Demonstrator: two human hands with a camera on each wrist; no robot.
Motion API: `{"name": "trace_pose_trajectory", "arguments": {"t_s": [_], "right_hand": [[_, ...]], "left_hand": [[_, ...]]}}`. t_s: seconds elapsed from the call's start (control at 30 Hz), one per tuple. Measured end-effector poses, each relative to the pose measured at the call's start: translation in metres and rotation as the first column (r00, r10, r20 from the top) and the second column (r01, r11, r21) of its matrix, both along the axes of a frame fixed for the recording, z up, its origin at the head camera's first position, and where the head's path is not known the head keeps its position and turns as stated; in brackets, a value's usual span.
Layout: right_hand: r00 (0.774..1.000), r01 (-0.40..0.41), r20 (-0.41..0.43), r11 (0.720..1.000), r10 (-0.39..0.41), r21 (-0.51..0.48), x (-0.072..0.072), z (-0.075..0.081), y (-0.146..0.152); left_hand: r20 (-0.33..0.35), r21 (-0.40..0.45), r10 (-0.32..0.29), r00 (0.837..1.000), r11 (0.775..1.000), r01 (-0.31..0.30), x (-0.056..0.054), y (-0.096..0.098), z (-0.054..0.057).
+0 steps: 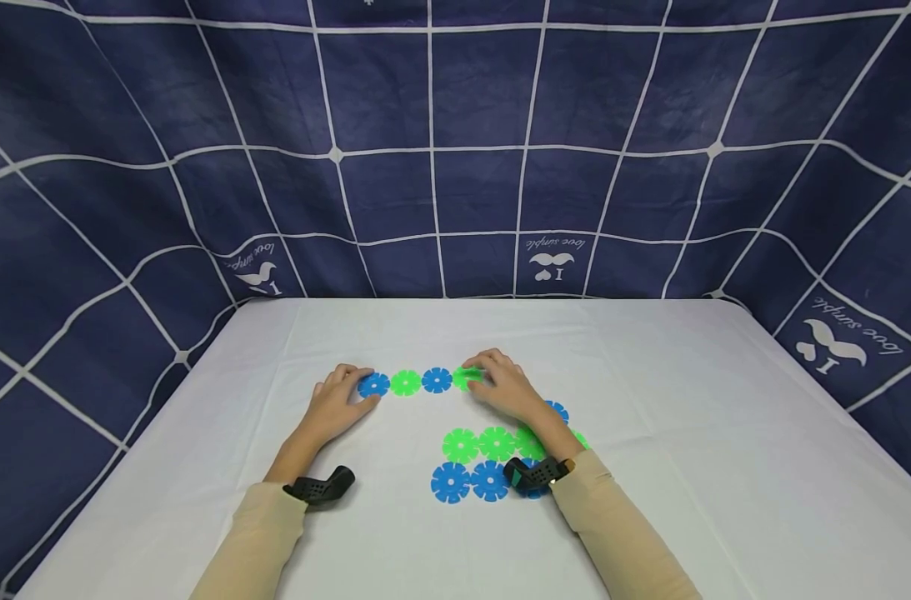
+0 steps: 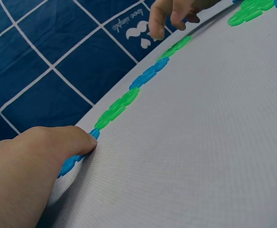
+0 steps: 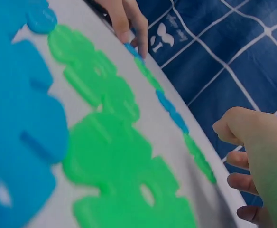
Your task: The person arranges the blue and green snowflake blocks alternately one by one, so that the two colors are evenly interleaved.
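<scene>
A row of flat notched plastic flower discs lies toward the back of the white table, alternating blue and green. My left hand (image 1: 333,406) is at its left end, thumb and forefinger on opposite edges of a blue disc (image 1: 374,384); the thumb (image 2: 88,142) presses at its near edge in the left wrist view. Beside that disc come a green disc (image 1: 406,382) and another blue disc (image 1: 436,380). Over the green disc (image 1: 466,377) at the right end hovers my right hand (image 1: 506,388), fingers spread and apart from it in the right wrist view.
Closer to me lie several green discs (image 1: 460,446) in a line and several blue discs (image 1: 451,482) before them, partly covered by my right forearm. One more blue disc (image 1: 558,411) shows beyond that wrist. A dark blue gridded cloth (image 1: 478,92) hangs behind the table (image 1: 688,375).
</scene>
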State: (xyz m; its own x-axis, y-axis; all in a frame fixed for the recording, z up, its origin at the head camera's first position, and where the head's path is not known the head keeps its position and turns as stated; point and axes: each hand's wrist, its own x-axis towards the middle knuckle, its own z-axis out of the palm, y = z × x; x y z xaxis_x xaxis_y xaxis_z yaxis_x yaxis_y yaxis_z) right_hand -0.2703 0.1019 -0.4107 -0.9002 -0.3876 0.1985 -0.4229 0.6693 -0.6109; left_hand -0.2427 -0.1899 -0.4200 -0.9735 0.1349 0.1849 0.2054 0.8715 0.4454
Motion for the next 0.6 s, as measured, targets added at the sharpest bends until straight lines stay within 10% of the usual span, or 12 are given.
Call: {"name": "trace_pose_trajectory", "arguments": {"t_s": [0.6], "right_hand": [[0.955, -0.289, 0.089, 0.955, 0.283, 0.063, 0.032, 0.021, -0.016]], "left_hand": [[-0.007, 0.003, -0.005, 1.000, 1.000, 0.005, -0.001, -0.001, -0.002]]}}
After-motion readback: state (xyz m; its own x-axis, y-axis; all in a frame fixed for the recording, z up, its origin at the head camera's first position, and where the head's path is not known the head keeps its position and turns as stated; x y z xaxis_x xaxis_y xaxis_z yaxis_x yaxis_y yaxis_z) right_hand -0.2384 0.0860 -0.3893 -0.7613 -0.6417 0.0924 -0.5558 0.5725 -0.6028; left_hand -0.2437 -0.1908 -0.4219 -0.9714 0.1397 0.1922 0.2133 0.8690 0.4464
